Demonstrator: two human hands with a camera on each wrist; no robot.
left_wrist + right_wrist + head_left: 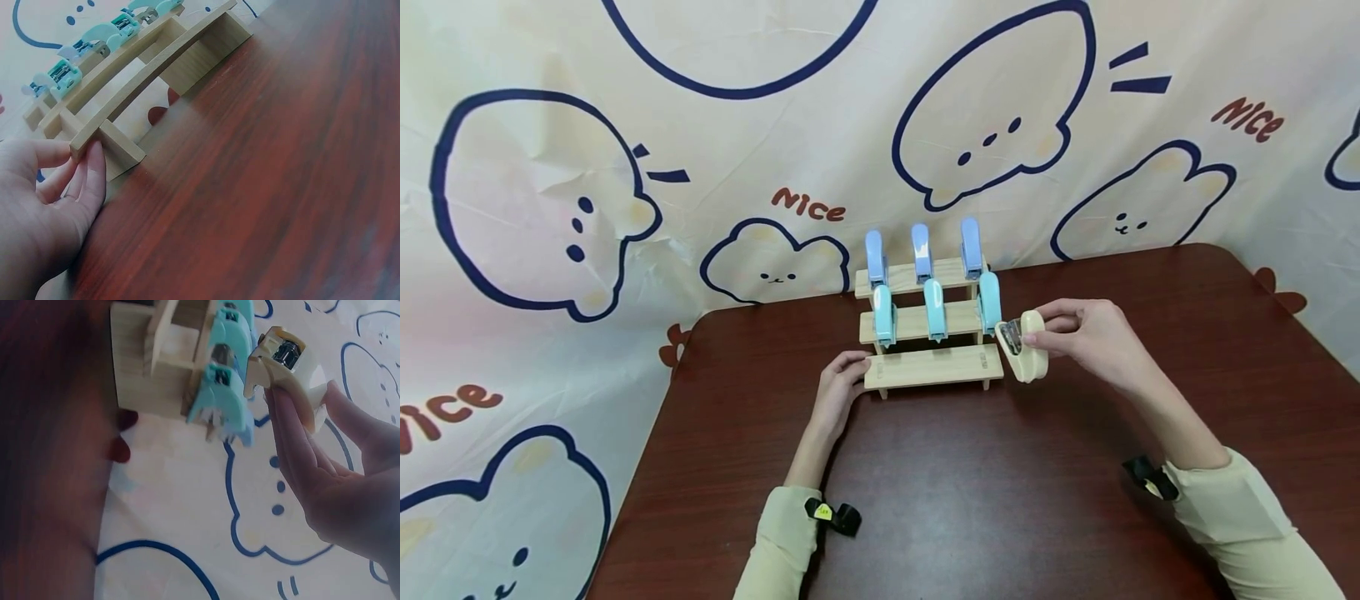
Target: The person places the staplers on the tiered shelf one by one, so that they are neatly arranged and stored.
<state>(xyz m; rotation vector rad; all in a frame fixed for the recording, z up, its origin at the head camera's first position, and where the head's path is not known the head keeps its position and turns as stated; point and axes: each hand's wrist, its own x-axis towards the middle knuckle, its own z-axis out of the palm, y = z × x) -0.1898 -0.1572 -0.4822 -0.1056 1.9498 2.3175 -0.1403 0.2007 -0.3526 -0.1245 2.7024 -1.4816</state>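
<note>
A cream stapler [1024, 348] with a metal part between its two arms is pinched in my right hand [1093, 337], off the right end of a three-tier wooden rack [934, 368]. In the right wrist view, the stapler [290, 369] sits between thumb and fingers, raised off the table. My left hand [837, 390] pinches the left end of the rack's lowest tier; in the left wrist view, the thumb is above the board [112, 112] and fingers below. Three turquoise staplers [935, 310] stand on the middle tier, three periwinkle-blue ones [922, 252] on the top. The lowest tier bears nothing.
The rack stands on a dark red-brown wooden table [940, 492], near its back edge. Behind it hangs a pale cloth [745, 150] printed with blue-outlined cartoon shapes. Black straps [833, 515] are at both wrists.
</note>
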